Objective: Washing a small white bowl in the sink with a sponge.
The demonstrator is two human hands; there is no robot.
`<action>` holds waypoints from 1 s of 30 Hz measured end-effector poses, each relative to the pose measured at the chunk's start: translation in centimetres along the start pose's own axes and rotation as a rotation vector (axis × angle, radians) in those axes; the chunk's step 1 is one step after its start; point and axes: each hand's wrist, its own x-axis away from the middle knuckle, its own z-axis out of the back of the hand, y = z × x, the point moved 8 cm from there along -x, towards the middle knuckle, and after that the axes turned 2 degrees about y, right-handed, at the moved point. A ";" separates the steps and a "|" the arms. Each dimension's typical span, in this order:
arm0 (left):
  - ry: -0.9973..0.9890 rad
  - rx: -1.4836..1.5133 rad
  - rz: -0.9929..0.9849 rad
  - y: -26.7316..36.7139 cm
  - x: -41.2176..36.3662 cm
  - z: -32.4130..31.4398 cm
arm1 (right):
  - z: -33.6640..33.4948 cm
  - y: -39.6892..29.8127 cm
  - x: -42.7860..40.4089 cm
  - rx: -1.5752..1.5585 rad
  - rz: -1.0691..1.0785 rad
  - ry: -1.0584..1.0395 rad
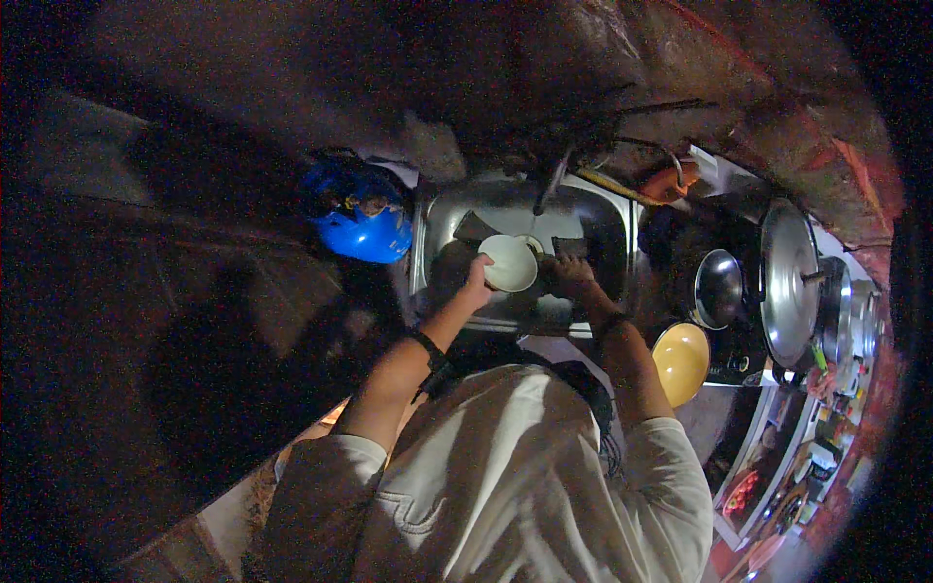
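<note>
A white bowl (510, 263) is tilted over a stainless steel sink (477, 197), its inside facing up. My left hand (479, 283) grips the bowl by its left rim, the thumb on the edge. Just right of the bowl is my right hand (574, 272), dim and partly in shadow; whether it holds anything cannot be told. Above the bowl a faucet spout (541, 198) points down into the basin. Part of the round drain (531, 243) shows behind the bowl's upper rim.
Left of the sink stands a blue plastic bag (368, 237) with something inside. To the right are a yellow bowl (682, 364), a steel bowl (719, 289) and a large metal lid (789, 283). An orange item (667, 184) lies behind, and shelves with assorted goods run along the far right.
</note>
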 end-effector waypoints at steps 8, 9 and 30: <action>-0.095 0.262 0.060 -2.1 -2.9 -0.1 | -10.9 6.0 -1.3 0.230 -0.110 0.246; -0.112 0.034 -0.144 -0.2 -2.0 0.7 | -10.1 3.7 -2.0 0.330 -0.068 0.150; -0.103 -0.099 -0.155 -4.9 -7.8 2.4 | 12.1 -5.9 1.0 -0.204 0.162 0.598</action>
